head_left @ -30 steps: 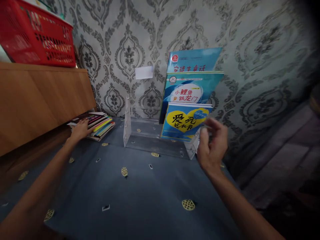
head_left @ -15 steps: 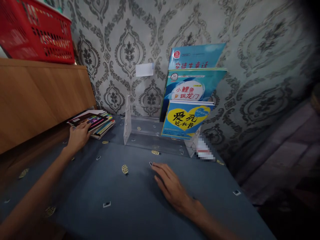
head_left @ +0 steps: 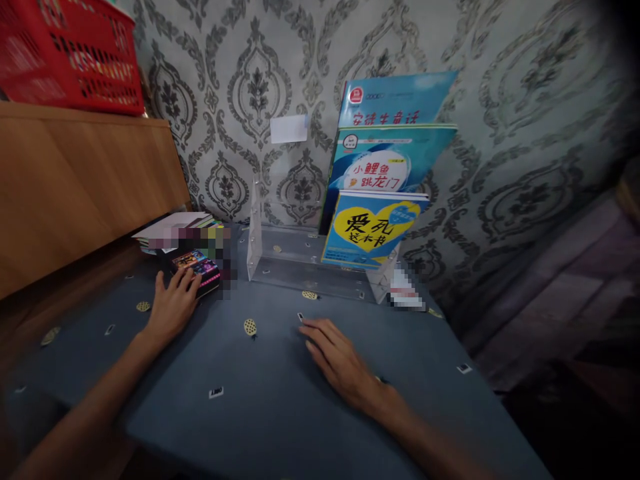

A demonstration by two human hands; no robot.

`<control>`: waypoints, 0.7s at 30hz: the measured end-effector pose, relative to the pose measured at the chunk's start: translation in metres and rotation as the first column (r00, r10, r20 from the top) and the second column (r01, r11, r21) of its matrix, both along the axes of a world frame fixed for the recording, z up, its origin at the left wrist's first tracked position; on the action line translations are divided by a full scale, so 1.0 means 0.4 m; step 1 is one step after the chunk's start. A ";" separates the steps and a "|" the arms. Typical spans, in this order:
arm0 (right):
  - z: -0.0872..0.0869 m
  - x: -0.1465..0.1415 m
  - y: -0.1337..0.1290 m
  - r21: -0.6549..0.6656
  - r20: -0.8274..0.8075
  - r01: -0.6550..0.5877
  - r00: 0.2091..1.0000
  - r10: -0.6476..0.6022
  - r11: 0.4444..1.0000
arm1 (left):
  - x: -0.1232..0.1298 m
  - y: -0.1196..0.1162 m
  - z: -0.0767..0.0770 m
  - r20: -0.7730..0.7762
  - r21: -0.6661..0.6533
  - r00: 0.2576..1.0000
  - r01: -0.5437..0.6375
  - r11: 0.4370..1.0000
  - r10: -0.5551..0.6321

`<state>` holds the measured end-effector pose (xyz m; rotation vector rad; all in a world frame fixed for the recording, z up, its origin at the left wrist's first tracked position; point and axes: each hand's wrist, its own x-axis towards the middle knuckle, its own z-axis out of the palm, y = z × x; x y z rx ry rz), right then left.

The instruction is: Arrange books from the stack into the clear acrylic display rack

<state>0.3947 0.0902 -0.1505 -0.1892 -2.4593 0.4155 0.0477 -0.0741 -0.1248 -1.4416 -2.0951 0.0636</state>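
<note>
Fingers (head_left: pixel 175 283) of the left hand (head_left: pixel 173 310) spread, tips down on the cover of a dark book (head_left: pixel 204 261); thumb hidden, so can't tell if it grips. Dark book sits at the near side of a book pile (head_left: pixel 173 223), beside a wooden cabinet (head_left: pixel 85 193). Picture blurred there: can't tell if it rests on other books or the tabletop (head_left: pixel 270 393).

Step looks like sliding the dark book off the pile. Doing it well: press evenly, pull low and level, don't drag the books behind along. Cover looks slick, so fingertips alone may slip; thumb should get under an edge before any lift.

Middle: clear rack (head_left: pixel 255 240) standing on the tabletop, well apart from the dark book. Right hand (head_left: pixel 345 370) low in front of it, fingers loosely extended, holding nothing; can't tell if touching the cloth. Best use: steady the book's free edge once within reach.

Right part of rack: three books, one behind another, leaning back: yellow-heart book (head_left: pixel 370 230) in front, teal book (head_left: pixel 423 147), blue book (head_left: pixel 400 97) rearmost. Don't bump these. Far right, beside the rack: blurred white item (head_left: pixel 406 290), can't identify.
</note>
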 end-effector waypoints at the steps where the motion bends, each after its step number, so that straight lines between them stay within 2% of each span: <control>1: 0.000 0.000 0.000 -0.002 0.002 0.002 1.000 -0.002 1.000 | 0.009 -0.005 -0.006 -0.003 -0.009 1.000 0.012 1.000 -0.012; 6: -0.007 0.001 -0.002 -0.005 0.008 0.003 1.000 -0.003 1.000 | 0.036 -0.035 -0.028 0.007 -0.033 0.999 0.052 0.998 -0.051; 14: -0.015 -0.005 0.003 0.013 -0.016 -0.014 1.000 0.014 1.000 | 0.071 -0.081 -0.032 -0.002 -0.070 0.996 0.091 0.993 -0.092; 21: -0.015 -0.004 0.004 0.021 0.000 -0.013 1.000 0.013 1.000 | 0.139 -0.107 -0.073 0.049 -0.101 0.987 0.157 0.982 -0.153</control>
